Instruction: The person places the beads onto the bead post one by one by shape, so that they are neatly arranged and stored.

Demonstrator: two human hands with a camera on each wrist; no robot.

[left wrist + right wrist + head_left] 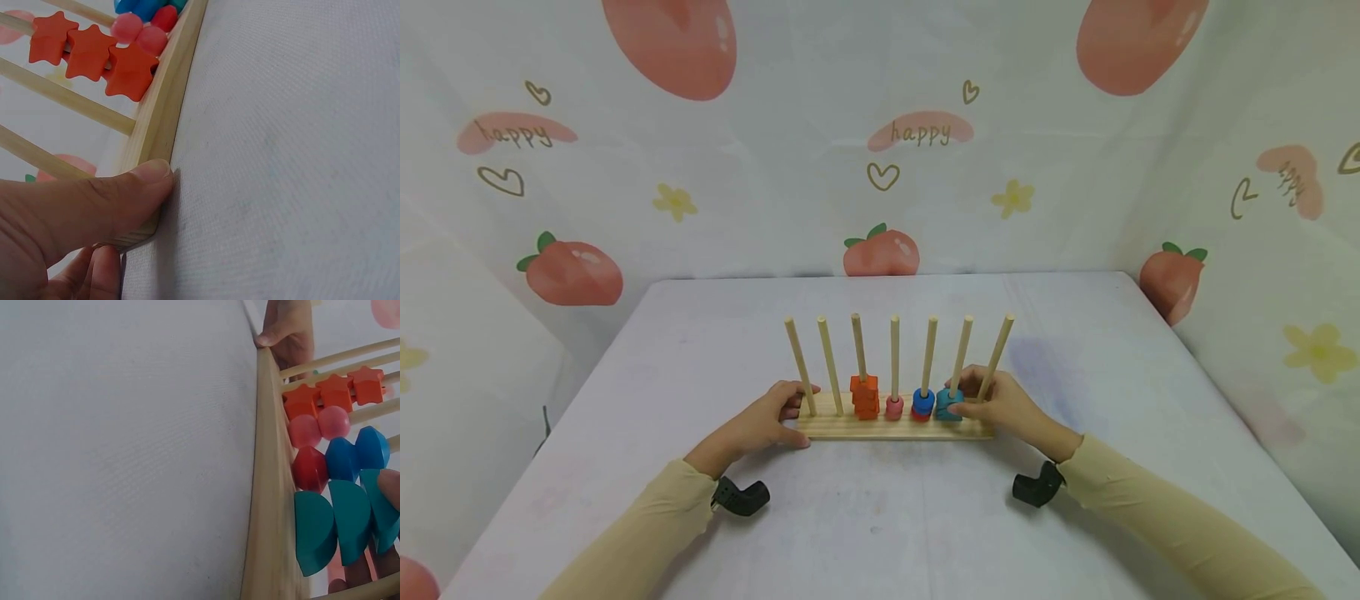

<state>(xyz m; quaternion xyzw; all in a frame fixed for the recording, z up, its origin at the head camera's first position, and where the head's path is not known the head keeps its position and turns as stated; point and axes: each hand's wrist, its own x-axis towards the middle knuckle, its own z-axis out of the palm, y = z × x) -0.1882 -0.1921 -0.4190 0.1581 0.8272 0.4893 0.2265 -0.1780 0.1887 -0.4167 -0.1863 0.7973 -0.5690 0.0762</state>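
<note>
A wooden peg board [880,432] with several upright pegs lies across the table. My left hand [767,417] grips the board's left end, thumb [125,194] on the front and fingers behind. My right hand [1003,406] pinches the top one of three teal half-round beads [312,531] on the second peg from the right. Left of these, blue beads [342,459] sit over a red bead [309,469]. Two pink beads [306,431] are on the middle peg, and three orange star beads [90,53] on the peg beside it. The two leftmost pegs and the rightmost carry no beads.
The board rests on a white-covered table [880,517]. Behind the table hangs a white cloth [790,200] printed with peaches, hearts and flowers. Black devices [743,497] are worn at both wrists.
</note>
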